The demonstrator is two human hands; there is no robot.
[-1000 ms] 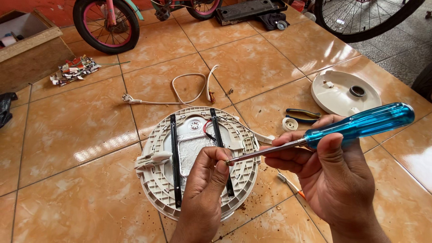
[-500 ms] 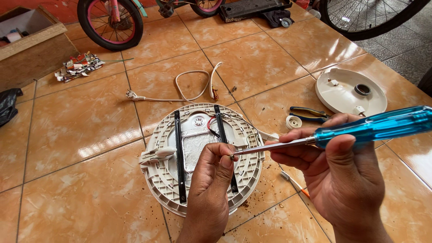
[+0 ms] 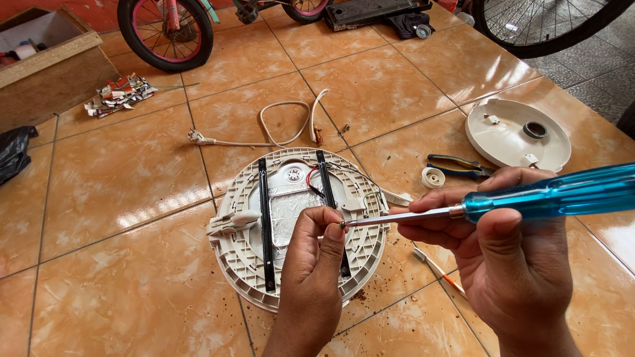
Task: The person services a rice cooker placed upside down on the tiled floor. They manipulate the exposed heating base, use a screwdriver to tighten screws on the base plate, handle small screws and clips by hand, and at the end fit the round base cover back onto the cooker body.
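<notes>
Head view: left hand [image 3: 311, 264] fingers pinch screw [image 3: 342, 225]; right hand [image 3: 509, 258] grips screwdriver [image 3: 529, 199]; pliers [image 3: 460, 165] beside.

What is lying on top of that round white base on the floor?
On the round white base lie two black bars, a foil-like silver plate and red wiring. The left hand covers its lower middle, so what lies there cannot be seen.

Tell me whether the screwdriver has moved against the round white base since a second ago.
Barely. The screwdriver keeps its tip at the left hand's fingertips, above the round white base; its blue handle has dropped a little, so it lies flatter across the right hand.
</notes>
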